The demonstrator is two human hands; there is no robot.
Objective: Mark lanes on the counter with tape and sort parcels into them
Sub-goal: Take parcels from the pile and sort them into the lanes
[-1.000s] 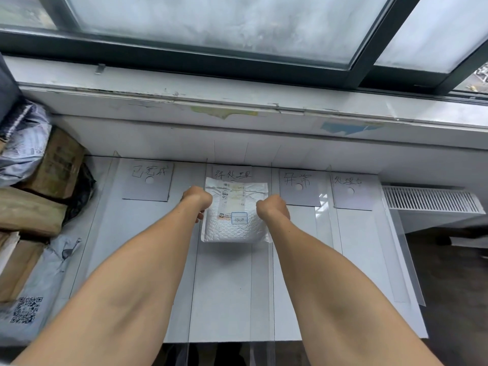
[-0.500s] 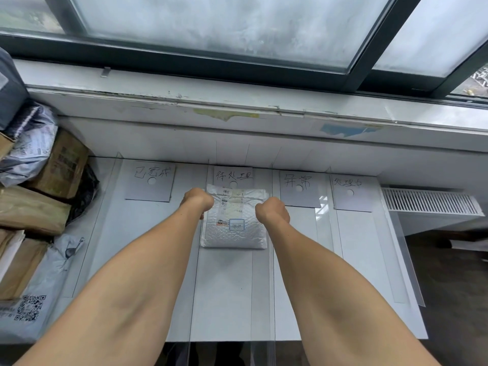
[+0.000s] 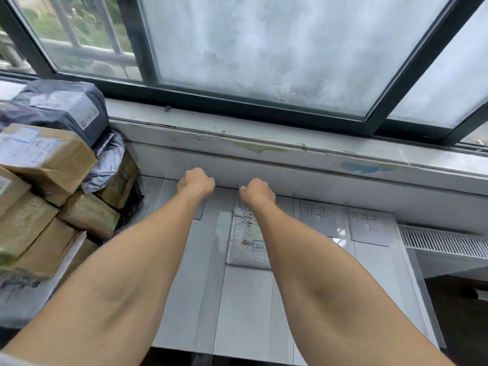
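Note:
A white bubble mailer (image 3: pixel 244 241) lies flat on the white counter (image 3: pixel 245 313), in the second lane from the left, between strips of clear tape (image 3: pixel 220 233). My right forearm covers its right edge. My left hand (image 3: pixel 196 182) and my right hand (image 3: pixel 257 192) hover past the mailer's far end, near the back wall. Both show their backs with the fingers curled under, and neither holds anything. Handwritten paper labels (image 3: pixel 318 219) (image 3: pixel 368 225) head the two right lanes; my arms hide the other labels.
A pile of brown cardboard boxes (image 3: pixel 47 180) and grey plastic mail bags (image 3: pixel 66 107) stands at the counter's left end. A window sill (image 3: pixel 290 149) runs along the back. A white vent grille (image 3: pixel 443 241) sits past the counter's right edge.
Both hands have let go of the mailer's sides and moved up and away from it. The mailer stays in its lane. The view has swung up and to the left.

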